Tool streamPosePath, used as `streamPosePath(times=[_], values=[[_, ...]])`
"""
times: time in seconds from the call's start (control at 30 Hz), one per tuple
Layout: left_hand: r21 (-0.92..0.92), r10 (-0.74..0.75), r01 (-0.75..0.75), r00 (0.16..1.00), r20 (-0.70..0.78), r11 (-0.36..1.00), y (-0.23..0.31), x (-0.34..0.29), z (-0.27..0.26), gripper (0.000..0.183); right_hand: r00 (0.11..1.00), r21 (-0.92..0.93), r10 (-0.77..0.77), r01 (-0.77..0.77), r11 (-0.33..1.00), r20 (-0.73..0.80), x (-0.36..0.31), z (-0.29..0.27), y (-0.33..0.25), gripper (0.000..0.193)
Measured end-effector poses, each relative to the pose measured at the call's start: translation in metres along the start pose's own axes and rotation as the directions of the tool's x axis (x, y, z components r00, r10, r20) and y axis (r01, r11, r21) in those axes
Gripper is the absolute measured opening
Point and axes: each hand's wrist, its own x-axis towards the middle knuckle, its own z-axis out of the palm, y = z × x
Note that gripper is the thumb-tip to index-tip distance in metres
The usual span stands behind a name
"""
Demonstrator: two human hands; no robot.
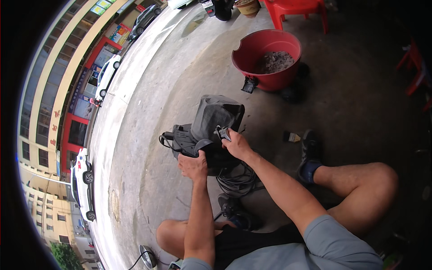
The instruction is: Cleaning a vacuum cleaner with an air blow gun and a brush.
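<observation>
A black motor head (184, 138) with a grey mesh filter cover (211, 116), looking like the upper part of a vacuum cleaner, is tilted in front of me. My left hand (192, 166) grips the near edge of its black housing. In my right hand (237, 145) is a small grey metal tool (222, 132), held against or just in front of the mesh cover; its exact kind is unclear. Below the machine lies a coil of black cable (237, 181). The undersides of both grips are hidden.
A red tub (265, 58) holding grey dust and debris stands beyond the machine, with a black latch at its rim. A brush (291, 137) lies by my shoe (310, 155). A red plastic stool (297, 11) stands farther back. Parked cars line the street at left.
</observation>
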Motion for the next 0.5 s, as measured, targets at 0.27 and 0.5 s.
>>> streamPosePath(times=[0.27, 0.5], values=[[0.002, 0.009, -0.009, 1.000, 0.001, 1.000, 0.004, 0.000, 0.002, 0.086, 0.980, 0.017, 0.043, -0.040, 0.999, -0.193, 0.005, -0.005, 0.008, 0.020], [0.013, 0.007, -0.007, 1.000, -0.005, 1.000, 0.002, 0.001, 0.004, 0.086, 0.995, 0.019, 0.063, -0.062, 0.998, -0.080, -0.012, -0.017, 0.011, 0.020]])
